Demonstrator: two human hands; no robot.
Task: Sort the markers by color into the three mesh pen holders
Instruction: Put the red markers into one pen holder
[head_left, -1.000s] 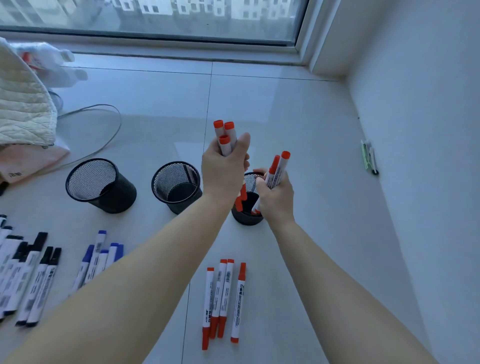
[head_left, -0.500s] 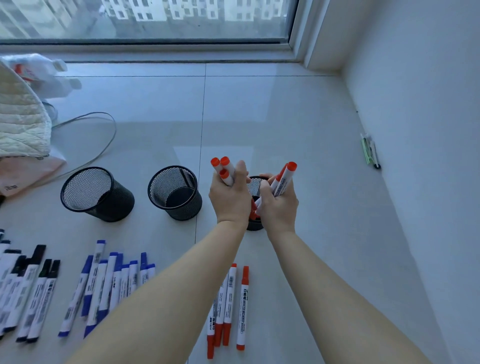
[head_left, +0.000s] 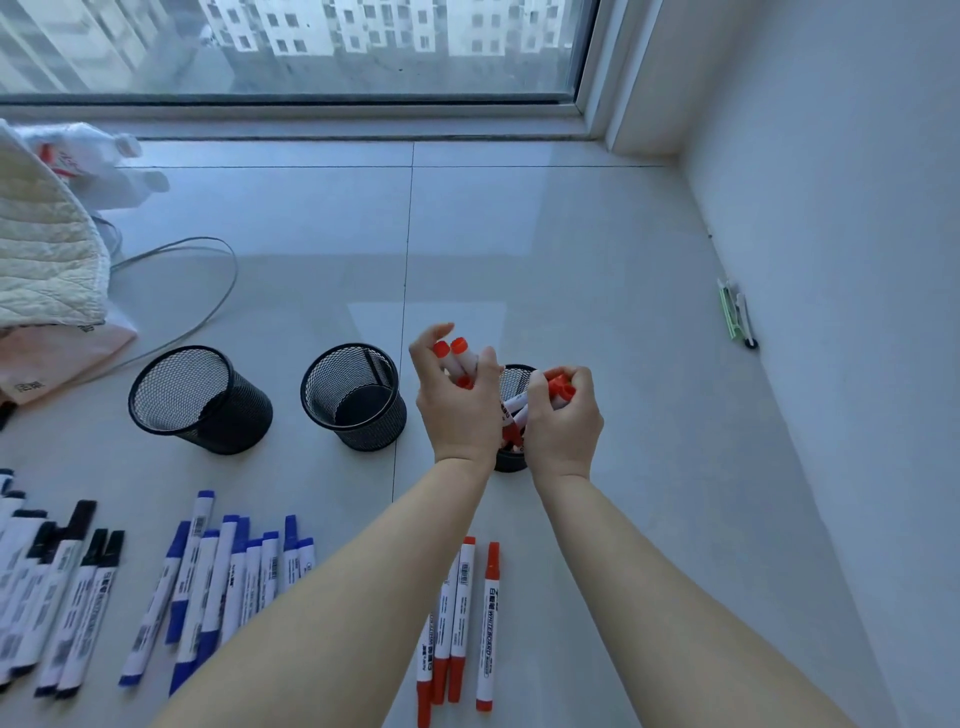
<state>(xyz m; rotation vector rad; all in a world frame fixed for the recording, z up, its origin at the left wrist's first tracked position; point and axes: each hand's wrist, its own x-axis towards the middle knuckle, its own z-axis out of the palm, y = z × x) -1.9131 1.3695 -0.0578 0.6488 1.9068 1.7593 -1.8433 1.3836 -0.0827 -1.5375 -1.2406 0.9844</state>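
Three black mesh pen holders stand in a row on the tiled floor: the left holder (head_left: 200, 400), the middle holder (head_left: 355, 397) and the right holder (head_left: 511, 460), which is mostly hidden behind my hands. My left hand (head_left: 457, 405) loosely holds a few red markers (head_left: 457, 356) over the right holder, index finger lifting off. My right hand (head_left: 563, 421) grips more red markers (head_left: 558, 387), tips down into that holder. Loose red markers (head_left: 462, 618), blue markers (head_left: 223, 582) and black markers (head_left: 57, 587) lie in groups near me.
A quilted cloth (head_left: 41, 244) and plastic bags (head_left: 88, 156) lie at the far left with a grey cable (head_left: 208, 291) looping beside them. A green and white object (head_left: 735, 314) lies by the right wall. A window runs along the far edge.
Both hands have lowered the red markers toward the right holder. My left hand's fingers have loosened around its bundle. The view tilted down, showing more blue markers.
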